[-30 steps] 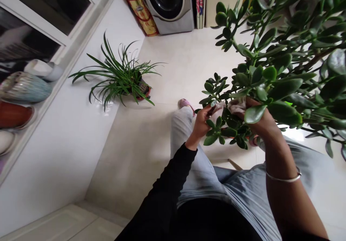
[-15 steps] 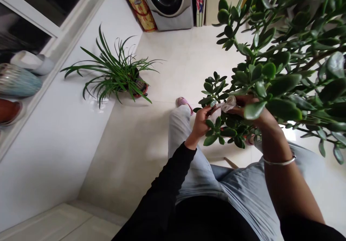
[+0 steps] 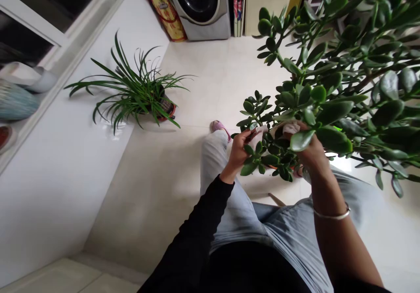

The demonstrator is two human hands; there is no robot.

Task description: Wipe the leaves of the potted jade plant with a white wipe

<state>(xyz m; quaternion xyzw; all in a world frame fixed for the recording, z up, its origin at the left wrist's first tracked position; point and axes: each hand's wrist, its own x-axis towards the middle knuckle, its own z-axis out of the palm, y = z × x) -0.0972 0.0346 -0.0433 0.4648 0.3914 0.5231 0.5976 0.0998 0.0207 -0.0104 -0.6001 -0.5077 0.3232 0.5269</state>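
A large jade plant (image 3: pixel 331 109) with thick glossy green leaves fills the right side. My left hand (image 3: pixel 238 155) is closed at its lower left branches, pinching a thin white tissue (image 3: pixel 260 132) beside small leaves. Among the leaves farther right, my right hand (image 3: pixel 311 153) is closed on a crumpled white tissue (image 3: pixel 291 128). A broad leaf in front covers part of its fingers. Whether the two white pieces are separate tissues I cannot tell.
A potted plant with long narrow leaves (image 3: pixel 141 93) stands by the white wall (image 3: pixel 65 166). A front-loading washing machine (image 3: pixel 200 4) and a red-yellow bag (image 3: pixel 167 12) are at the back. Pots, including a blue-grey one (image 3: pixel 16 100), line the windowsill. Below are my legs and a pink slipper (image 3: pixel 220 127).
My right hand has shifted right and deeper among the leaves with its tissue, farther from my left hand. My left hand stays at the lower left branches. The view has swung slightly.
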